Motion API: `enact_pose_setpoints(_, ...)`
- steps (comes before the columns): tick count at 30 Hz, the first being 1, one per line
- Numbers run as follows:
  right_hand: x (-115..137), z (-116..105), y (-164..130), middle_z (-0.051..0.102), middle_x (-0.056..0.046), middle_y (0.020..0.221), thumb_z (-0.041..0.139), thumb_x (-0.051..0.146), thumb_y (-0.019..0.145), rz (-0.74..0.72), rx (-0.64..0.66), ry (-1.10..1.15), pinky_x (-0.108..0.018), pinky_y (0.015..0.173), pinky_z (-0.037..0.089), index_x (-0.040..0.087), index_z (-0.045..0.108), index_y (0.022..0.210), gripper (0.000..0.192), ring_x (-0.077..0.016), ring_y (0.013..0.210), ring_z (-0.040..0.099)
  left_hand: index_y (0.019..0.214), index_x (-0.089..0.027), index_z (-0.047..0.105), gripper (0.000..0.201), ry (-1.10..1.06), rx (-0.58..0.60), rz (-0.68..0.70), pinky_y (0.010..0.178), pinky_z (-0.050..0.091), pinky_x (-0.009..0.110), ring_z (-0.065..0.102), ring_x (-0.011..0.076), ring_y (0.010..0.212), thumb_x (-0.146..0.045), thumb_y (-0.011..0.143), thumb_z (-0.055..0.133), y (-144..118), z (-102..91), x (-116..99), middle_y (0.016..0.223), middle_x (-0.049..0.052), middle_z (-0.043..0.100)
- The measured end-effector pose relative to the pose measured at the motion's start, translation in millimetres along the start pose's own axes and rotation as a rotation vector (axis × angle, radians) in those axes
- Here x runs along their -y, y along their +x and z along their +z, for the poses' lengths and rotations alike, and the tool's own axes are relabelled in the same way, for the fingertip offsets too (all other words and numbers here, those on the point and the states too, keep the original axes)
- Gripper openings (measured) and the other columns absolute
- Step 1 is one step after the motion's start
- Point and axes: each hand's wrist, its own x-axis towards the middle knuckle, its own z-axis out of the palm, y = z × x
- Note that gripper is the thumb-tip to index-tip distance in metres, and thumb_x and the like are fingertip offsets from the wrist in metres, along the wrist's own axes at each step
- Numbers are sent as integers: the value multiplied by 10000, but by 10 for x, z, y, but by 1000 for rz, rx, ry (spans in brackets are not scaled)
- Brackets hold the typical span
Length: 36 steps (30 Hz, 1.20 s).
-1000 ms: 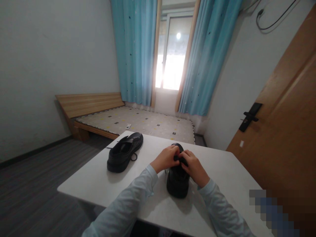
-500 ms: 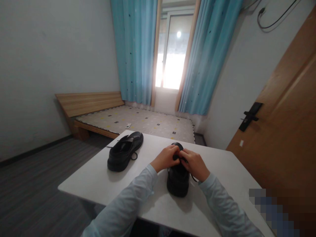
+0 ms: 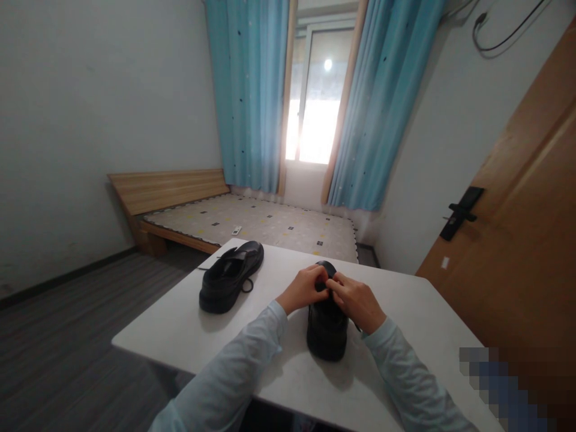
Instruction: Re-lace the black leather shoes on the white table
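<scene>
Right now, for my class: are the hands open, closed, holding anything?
Left hand: curled over the nearer black shoe; grip cannot be told.
Right hand: curled over it too; grip hidden.

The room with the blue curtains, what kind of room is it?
Most likely a bedroom: there's a bed with a wooden headboard, and blue curtains hang beside a bright window.

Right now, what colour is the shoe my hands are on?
The shoe is black, seen best in the head view.
</scene>
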Motion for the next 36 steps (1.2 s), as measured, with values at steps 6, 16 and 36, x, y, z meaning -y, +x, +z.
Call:
enact_pose_setpoints(6,-17,-8,-30,619,-41,883,469,137,821,34,-37,162,-236,616,404,215,582,869,146,-152,736,584,748,-171,516,150,-3,-14,-2,617,384,224,472,120,686,-155,616,586,-4,8,3,733,-20,503)
enact_pose_setpoints(16,-171,23,-77,679,-34,866,570,205,750,269,-120,750,-275,607,531,202,601,806,64,-185,795,654,775,-169,528,157,-25,15,-29,631,394,234,484,128,697,-170,631,590,5,12,0,756,-13,532)
enact_pose_setpoints(36,-89,96,-93,588,-54,889,471,134,801,144,-200,652,-326,735,474,210,548,818,110,-193,870,561,874,-171,456,286,-77,-31,-84,606,389,233,478,119,671,-198,627,599,-34,39,29,750,-20,508)
